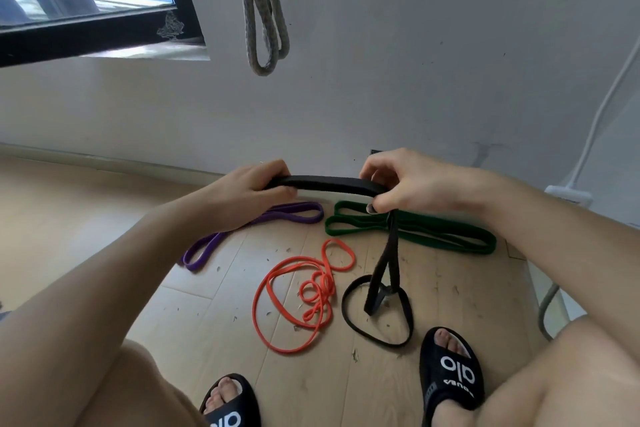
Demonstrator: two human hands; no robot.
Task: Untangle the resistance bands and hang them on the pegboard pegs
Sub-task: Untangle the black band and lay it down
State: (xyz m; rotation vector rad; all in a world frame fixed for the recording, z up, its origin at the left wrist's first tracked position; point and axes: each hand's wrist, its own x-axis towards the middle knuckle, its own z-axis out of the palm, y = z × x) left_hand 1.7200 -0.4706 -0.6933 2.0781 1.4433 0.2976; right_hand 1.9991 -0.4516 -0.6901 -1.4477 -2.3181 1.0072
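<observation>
I am holding the black resistance band (pixel 329 183) stretched level between my two hands, above the floor and in front of the wall. My left hand (pixel 251 192) is curling its fingers around the band's left end, and my right hand (pixel 398 184) is pinching the right end between thumb and fingers. From my right hand the rest of the black band is hanging straight down as two strands, and its lower part is lying in a loose loop on the wooden floor (pixel 194 253), just in front of my right slipper (pixel 450 369).

Beside that loop, to its left, the orange band (pixel 304 291) is lying on the floor in a tangle of thin coils. Beyond it, near the wall, the purple band (pixel 256 229) is lying folded under my left hand, and the green band (pixel 412 229) is lying folded in several layers under my right hand; the hanging black strands are crossing in front of the green one. The purple and green bands are lying apart from each other.

A grey patterned band (pixel 263 10) is hanging against the white wall (pixel 415 45) above my hands; whatever it hangs from is out of view. A dark-framed window (pixel 104 28) is showing at upper left, and a white cable (pixel 602 107) is running down the wall at right. My left slipper (pixel 228 402) is showing at the bottom edge.
</observation>
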